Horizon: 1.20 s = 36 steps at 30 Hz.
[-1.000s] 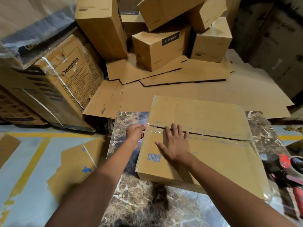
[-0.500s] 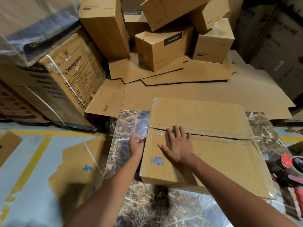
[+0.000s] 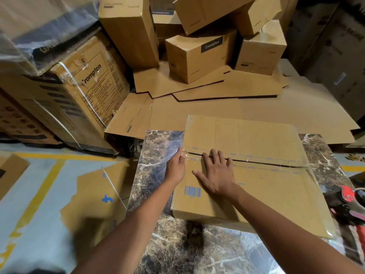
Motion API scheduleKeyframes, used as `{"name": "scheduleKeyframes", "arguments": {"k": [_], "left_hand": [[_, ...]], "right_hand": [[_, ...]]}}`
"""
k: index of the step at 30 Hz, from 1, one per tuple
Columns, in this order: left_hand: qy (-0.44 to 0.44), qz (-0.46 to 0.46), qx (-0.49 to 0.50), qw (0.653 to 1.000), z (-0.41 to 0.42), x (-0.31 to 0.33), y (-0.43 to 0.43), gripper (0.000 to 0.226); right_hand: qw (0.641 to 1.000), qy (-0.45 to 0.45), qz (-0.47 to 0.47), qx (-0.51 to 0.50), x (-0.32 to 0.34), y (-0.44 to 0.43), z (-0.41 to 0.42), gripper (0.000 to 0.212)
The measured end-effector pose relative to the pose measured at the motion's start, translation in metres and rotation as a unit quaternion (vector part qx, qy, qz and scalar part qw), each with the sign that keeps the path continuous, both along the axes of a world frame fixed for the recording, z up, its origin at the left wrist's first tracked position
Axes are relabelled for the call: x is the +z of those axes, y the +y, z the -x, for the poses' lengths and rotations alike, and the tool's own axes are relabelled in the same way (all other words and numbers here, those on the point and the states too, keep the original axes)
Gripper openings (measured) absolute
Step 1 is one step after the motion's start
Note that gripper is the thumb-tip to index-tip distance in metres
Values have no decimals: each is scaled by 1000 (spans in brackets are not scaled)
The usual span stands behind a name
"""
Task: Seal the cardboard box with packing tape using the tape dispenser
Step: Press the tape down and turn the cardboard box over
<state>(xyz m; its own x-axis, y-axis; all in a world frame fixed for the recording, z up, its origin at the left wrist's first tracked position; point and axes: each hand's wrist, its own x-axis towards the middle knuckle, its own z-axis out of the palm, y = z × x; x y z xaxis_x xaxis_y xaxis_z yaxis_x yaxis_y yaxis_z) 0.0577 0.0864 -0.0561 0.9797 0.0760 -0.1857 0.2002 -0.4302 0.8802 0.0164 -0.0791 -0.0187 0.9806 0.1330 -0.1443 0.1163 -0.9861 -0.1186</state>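
Warehouse or packing area: stacked branded cartons [image 3: 199,56], flattened cardboard sheets [image 3: 227,89], yellow floor lines [image 3: 39,192]

Tape dispenser [image 3: 350,202] at your right: blurred, cut off by the frame edge. Your left hand [image 3: 175,169]: palm hidden against the cardboard box [image 3: 266,196].

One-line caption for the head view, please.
Right hand flat on the cardboard box, left hand pressing the clear tape at the box's left edge, tape dispenser lying at right.

Cardboard box [image 3: 256,186] on the marble table [image 3: 177,246].
Packing tape [image 3: 256,158] is pressed onto its seam by the right hand [image 3: 216,176] and over its left edge by the left hand [image 3: 175,170].
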Motion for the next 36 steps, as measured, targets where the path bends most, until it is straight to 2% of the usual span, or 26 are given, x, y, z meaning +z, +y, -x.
{"name": "scheduleKeyframes", "arguments": {"k": [4, 7, 9, 12, 14, 16, 19, 21, 22, 24, 26, 28, 31, 36], "left_hand": [[42, -7, 3, 999, -2, -13, 2, 46], [26, 16, 54, 998, 18, -2, -3, 48], [17, -3, 93, 995, 36, 5, -7, 45], [20, -28, 81, 996, 61, 16, -11, 49], [22, -21, 35, 999, 74, 21, -10, 63], [-2, -43, 18, 999, 78, 27, -2, 73], [-57, -142, 28, 988, 58, 30, 17, 52], [-109, -220, -68, 967, 30, 31, 32, 47], [-130, -264, -138, 946, 15, 32, 38, 53], [-135, -352, -254, 891, -9, 34, 46, 78], [-137, -417, -314, 842, -23, 37, 50, 97], [-148, -459, -331, 811, -28, 37, 50, 99], [-157, -498, -308, 795, -23, 31, 51, 94], [-181, -552, -277, 765, 4, 40, 42, 65]], "right_hand": [[1000, 18, 2, 22, 2, -3, -1, 90], [998, 23, -5, 56, 6, -6, -4, 97], [996, 30, -16, 83, 10, -9, -7, 100], [996, 2, -36, 81, 16, -7, -14, 80], [997, -53, -45, 43, 19, 1, -14, 61], [995, -76, -59, 6, 16, 13, -8, 56], [997, -40, -71, -12, 4, 27, 10, 74], [998, -9, -59, -7, -2, 29, 19, 92], [999, -2, -54, -4, -2, 28, 22, 96], [999, 14, -43, 12, 1, 24, 23, 105], [998, 38, -30, 28, 4, 20, 22, 112], [997, 62, -19, 40, 6, 18, 18, 113], [994, 81, -3, 69, 14, 12, 4, 114], [990, 86, 21, 105, 19, -23, -2, 105]]}}
